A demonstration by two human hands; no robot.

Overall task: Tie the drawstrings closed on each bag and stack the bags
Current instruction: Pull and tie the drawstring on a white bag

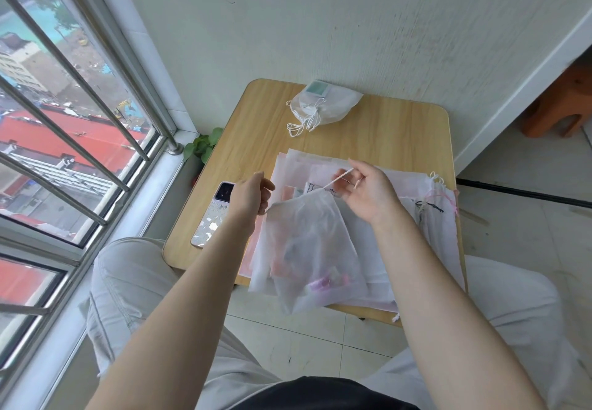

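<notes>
**Cord pull under way: slip and snag risks**

Forearms fill the near view. Left hand [248, 195] pinches the bag [315, 249] mouth's left corner; right hand [368, 193] pinches the cord [338, 179], drawn taut toward 1 o'clock. Bag hangs above the pile [400, 243] on the table [256, 121]. Risk: uneven pull bunches the mouth, or the cord slips free. Tied bag [323, 106] at 12 o'clock, phone [213, 214] at 9 o'clock, near the left hand; could be knocked.
</notes>
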